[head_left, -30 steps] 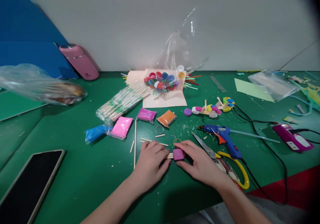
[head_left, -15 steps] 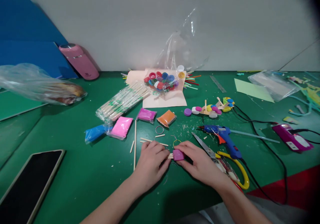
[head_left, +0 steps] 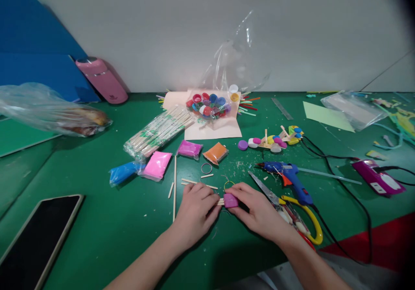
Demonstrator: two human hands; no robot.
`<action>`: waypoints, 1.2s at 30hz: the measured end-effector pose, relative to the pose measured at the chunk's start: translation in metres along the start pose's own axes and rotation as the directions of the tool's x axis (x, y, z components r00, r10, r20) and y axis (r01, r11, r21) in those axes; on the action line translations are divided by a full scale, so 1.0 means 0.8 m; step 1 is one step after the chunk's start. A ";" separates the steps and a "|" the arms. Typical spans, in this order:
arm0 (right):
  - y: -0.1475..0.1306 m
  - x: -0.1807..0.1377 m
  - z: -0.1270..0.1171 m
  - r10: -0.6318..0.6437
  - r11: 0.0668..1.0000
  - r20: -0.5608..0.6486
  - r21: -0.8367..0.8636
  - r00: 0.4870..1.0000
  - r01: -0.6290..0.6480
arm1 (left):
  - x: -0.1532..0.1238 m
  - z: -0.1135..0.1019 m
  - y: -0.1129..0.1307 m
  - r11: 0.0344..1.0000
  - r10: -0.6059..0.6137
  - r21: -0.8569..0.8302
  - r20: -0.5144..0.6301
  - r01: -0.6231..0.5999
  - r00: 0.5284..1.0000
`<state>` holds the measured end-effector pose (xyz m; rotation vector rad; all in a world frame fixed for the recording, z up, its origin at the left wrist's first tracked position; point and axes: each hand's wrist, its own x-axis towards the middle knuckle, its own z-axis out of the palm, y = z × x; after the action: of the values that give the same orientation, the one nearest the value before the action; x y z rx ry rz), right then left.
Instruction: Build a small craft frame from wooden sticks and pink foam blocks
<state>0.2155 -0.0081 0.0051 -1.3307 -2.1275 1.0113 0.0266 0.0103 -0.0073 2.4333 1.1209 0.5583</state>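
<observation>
The right hand (head_left: 256, 212) pinches a smooth, squarish magenta lump (head_left: 231, 200), seemingly soft clay, at the near middle of the green surface (head_left: 129, 221). It already meets the ends of slim wooden sticks (head_left: 221, 202) gripped by the left hand (head_left: 198, 208); loose sticks (head_left: 175, 186) to the left remain unjoined.

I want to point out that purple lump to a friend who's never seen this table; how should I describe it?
Start at the green table, then look between the left hand and the right hand. The purple lump is there, where some pale sticks meet it. Unlike the purple packet lying farther back, it's squarish, with no wrapper visible.
</observation>
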 end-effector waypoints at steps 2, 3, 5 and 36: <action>0.000 0.001 0.000 0.000 1.000 0.001 0.000 1.000 0.000 | 0.000 0.000 0.000 1.000 -0.002 0.003 0.005 0.002 1.000; 0.000 0.001 0.000 0.000 1.000 0.001 0.000 1.000 0.000 | 0.000 0.000 0.000 1.000 -0.002 0.005 0.009 0.002 1.000; -0.001 0.001 0.000 0.000 1.000 0.000 0.000 1.000 0.000 | 0.000 0.000 0.001 1.000 -0.004 0.010 0.015 0.003 1.000; -0.002 0.000 -0.001 -0.011 1.000 -0.014 -0.019 1.000 0.011 | 0.001 0.000 0.001 1.000 -0.008 0.017 0.018 0.007 1.000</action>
<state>0.2150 -0.0081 0.0072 -1.3292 -2.1367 0.9773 0.0274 0.0105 -0.0071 2.4423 1.1315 0.5261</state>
